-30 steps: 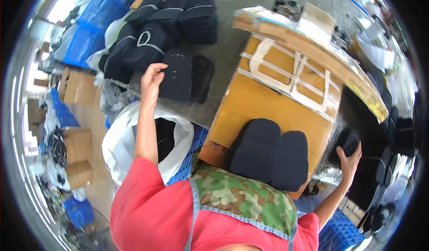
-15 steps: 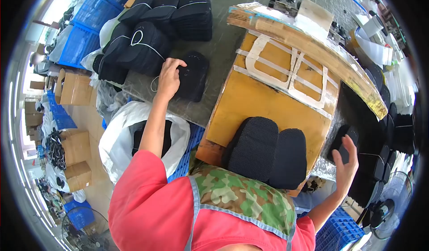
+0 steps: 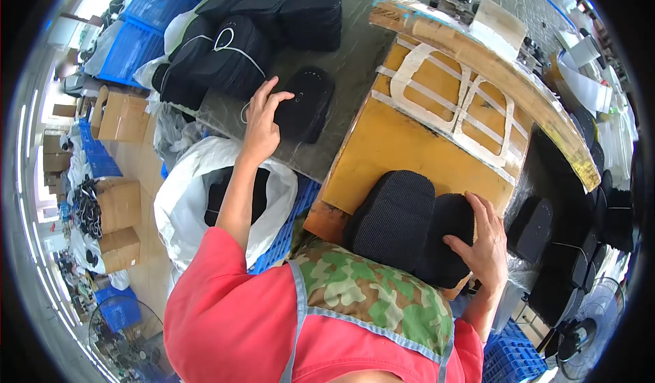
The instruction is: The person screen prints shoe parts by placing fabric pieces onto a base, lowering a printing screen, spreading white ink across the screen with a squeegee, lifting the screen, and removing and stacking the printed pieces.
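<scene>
Two piles of black, sole-shaped pads lie side by side on the near edge of a yellow board (image 3: 368, 151). The left pile (image 3: 392, 219) has a mesh-like top. Over the outer edge of the right pile (image 3: 447, 223) is my right hand (image 3: 486, 246), its thumb on the pad and fingers spread. My left hand (image 3: 263, 124) is open beside a short stack of black pads (image 3: 307, 103) with small pale marks, fingertips at its left edge. A thin white loop of string or band (image 3: 244, 113) shows by that hand.
Tied black pad bundles (image 3: 235, 55) stand at the upper left. A wooden bar (image 3: 491, 69) crosses the board's far side, near white frame outlines (image 3: 430, 86). A white bag (image 3: 184, 192) stands left. More black pads (image 3: 531, 229) and a fan (image 3: 587, 328) are at right.
My right hand has moved left from the pads at the far right onto the right pile on the board. My left hand stays by the short stack, fingers more extended. The view has shifted slightly.
</scene>
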Demonstrator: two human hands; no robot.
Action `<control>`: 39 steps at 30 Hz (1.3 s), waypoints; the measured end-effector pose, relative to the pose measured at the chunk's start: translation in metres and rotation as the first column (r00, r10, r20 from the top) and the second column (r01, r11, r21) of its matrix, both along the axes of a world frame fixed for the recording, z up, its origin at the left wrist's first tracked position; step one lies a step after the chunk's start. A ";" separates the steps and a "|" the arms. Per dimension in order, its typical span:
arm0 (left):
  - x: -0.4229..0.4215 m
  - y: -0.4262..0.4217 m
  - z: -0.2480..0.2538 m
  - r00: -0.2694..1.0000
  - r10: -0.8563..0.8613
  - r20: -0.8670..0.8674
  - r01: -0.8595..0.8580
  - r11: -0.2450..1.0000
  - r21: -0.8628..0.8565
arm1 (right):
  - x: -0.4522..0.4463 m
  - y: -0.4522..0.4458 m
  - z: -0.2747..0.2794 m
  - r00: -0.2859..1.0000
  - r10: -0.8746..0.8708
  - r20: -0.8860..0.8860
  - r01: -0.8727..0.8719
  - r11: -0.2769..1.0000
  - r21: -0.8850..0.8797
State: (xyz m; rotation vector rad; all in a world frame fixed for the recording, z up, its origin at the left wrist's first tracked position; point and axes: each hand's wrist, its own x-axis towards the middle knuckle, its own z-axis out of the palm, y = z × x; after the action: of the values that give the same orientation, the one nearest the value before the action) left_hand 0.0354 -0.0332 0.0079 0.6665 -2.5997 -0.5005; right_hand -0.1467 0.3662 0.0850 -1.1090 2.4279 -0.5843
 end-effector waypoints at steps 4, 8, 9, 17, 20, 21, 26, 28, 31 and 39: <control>0.016 0.002 -0.009 0.998 0.043 -0.035 -0.041 0.996 0.077 | -0.004 -0.003 0.008 0.993 0.029 -0.115 -0.031 0.999 -0.014; 0.014 0.005 -0.016 0.991 0.097 -0.093 -0.082 0.985 0.152 | -0.028 -0.050 0.026 0.958 0.146 -0.246 -0.187 0.970 -0.152; 0.013 0.005 -0.019 0.990 0.104 -0.093 -0.088 0.983 0.158 | -0.033 -0.072 0.027 0.953 0.196 -0.232 -0.239 0.955 -0.173; 0.006 0.005 -0.029 0.981 0.176 -0.079 -0.172 0.984 0.053 | 0.006 -0.265 -0.022 0.644 0.705 -0.295 -0.619 0.708 0.341; 0.003 0.007 -0.030 0.976 0.212 -0.053 -0.209 0.976 0.060 | 0.027 -0.294 -0.052 0.614 0.736 -0.285 -0.607 0.671 0.427; 0.003 0.009 -0.028 0.976 0.213 -0.049 -0.209 0.975 0.080 | 0.032 -0.300 -0.056 0.607 0.745 -0.276 -0.608 0.659 0.443; 0.000 0.013 -0.026 0.968 0.250 -0.004 -0.244 0.949 0.202 | 0.032 -0.311 -0.062 0.616 0.758 -0.214 -0.597 0.627 0.501; -0.002 0.015 -0.024 0.969 0.248 0.002 -0.243 0.950 0.193 | 0.028 -0.310 -0.060 0.632 0.753 -0.183 -0.596 0.623 0.507; -0.004 0.016 -0.023 0.969 0.246 0.003 -0.243 0.953 0.179 | 0.025 -0.313 -0.061 0.660 0.737 -0.149 -0.592 0.632 0.501; 0.004 0.019 -0.023 0.976 0.219 0.021 -0.219 0.975 0.034 | 0.004 -0.287 -0.041 0.658 0.720 -0.219 -0.611 0.681 0.403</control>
State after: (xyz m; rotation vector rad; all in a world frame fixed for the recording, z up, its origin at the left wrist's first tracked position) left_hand 0.0392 -0.0140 -0.0156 0.9598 -2.4973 -0.4744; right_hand -0.1428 0.0796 0.0440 -1.9648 2.0078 0.2551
